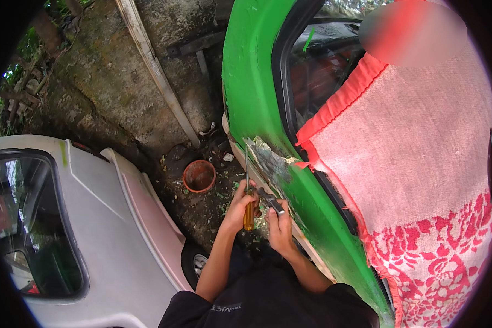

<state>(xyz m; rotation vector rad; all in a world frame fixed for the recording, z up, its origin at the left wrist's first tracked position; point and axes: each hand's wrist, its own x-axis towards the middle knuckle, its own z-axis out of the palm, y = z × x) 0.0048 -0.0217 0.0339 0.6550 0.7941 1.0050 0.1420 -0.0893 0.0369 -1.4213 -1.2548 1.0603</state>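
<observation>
The screwdriver [249, 216] lies within the left grip [237, 210], its amber handle jutting out below the fingers and its thin shaft running up and away from them. The left grip is curled closed around the upper handle and the base of the shaft. Just beside it, the right grip [279, 229] pinches a dark metal tool [271, 201], which slants toward the left grip; whether the two tools touch cannot be told. Both forearms rise from the lower edge and converge, elbows bent and set apart, with the left wrist nearly straight and the right one angled inward.

Beyond the grips, the shaft's tip ends at or near the edge of a rough, bare patch [276, 164] on the green car [255, 82]; contact is unclear. Ahead and left of the grips stands a reddish pot [199, 190]. Farther right, a pink-and-red towel [421, 136] drapes over the green car; well to the left is a whitish car [106, 208].
</observation>
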